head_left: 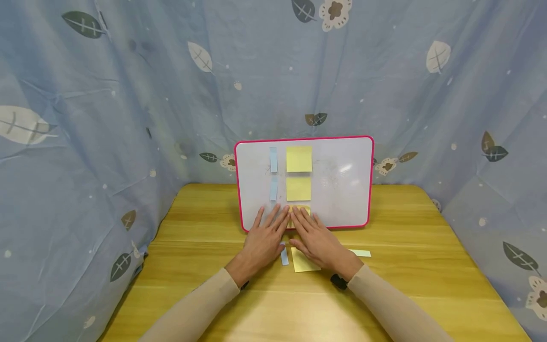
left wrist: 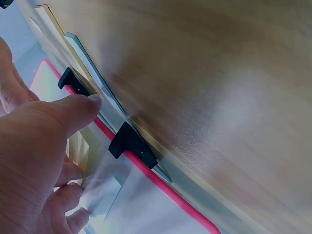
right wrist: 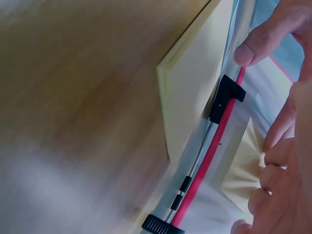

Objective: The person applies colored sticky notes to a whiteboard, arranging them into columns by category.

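A whiteboard point(head_left: 342, 199) with a pink frame stands on the table, leaning slightly back. Low on its face is a yellow sticky note point(head_left: 304, 208), partly covered by both hands. My left hand point(head_left: 265, 241) presses the note's left side with extended fingers. From the other side, my right hand point(head_left: 319, 243) lays straight fingers on the same note, which looks creased in the right wrist view. Above it are an upper yellow note point(head_left: 299, 159) and a middle yellow note point(head_left: 298, 189). Two blue strips, an upper one point(head_left: 273, 159) and a lower one point(head_left: 273, 189), stick to their left.
On the wooden table point(head_left: 192, 266), before the board, lie a yellow sticky-note pad point(head_left: 303, 262), a blue strip pad point(head_left: 284, 257) and a pale green strip point(head_left: 361, 253). Black clips point(left wrist: 132, 145) hold the board's lower edge. A patterned blue curtain point(head_left: 265, 71) surrounds the table.
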### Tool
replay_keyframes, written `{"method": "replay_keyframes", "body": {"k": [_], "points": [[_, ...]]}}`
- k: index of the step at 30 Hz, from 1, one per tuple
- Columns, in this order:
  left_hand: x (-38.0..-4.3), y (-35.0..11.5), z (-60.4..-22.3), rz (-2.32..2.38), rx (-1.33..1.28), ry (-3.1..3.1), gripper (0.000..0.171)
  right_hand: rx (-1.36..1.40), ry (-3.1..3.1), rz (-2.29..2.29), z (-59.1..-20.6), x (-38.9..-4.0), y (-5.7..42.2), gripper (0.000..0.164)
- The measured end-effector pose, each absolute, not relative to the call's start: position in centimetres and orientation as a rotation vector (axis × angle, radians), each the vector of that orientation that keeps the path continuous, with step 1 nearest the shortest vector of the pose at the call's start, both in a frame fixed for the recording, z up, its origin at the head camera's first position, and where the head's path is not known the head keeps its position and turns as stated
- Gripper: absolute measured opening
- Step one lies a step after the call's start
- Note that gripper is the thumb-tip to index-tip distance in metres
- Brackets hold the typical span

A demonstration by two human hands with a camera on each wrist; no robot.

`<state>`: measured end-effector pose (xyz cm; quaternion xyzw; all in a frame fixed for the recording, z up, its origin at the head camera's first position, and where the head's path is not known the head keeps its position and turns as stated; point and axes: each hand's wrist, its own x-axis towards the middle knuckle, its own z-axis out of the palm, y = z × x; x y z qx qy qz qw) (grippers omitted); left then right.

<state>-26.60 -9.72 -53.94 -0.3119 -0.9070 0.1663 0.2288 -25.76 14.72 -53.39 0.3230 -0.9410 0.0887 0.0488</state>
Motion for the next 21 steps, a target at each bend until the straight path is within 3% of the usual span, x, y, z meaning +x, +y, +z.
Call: {"method": "replay_keyframes", "body": {"k": [21], "points": [[-26.2,-9.1,-52.8,0.479,-0.85,-2.626,0.1,0.782,-2.894,0.176,-53.6,-25.4,19.3,0.081]]}}
